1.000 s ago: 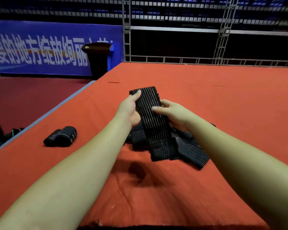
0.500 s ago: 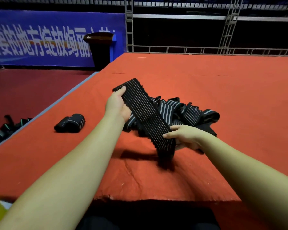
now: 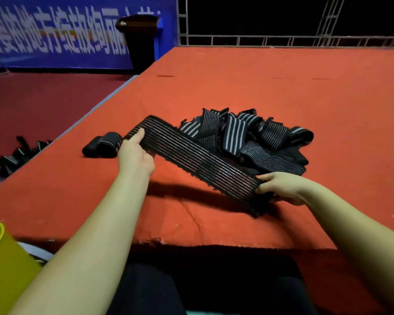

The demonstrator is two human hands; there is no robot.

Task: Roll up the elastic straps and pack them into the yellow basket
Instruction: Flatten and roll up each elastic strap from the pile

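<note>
Head view only, no second view sharing the scene: looking forward and down from above the seated lap, close over the red platform; forearms entering from 7 and 5 o'clock; blue banner lying far off at 11 o'clock.

The yellow basket is cut off at the lower-left edge.

The elastic strap is a ribbed, woven cloth, matt black with thin pale lines. The bench carries a rough matt red felt. The yellow basket looks like smooth plastic.
</note>
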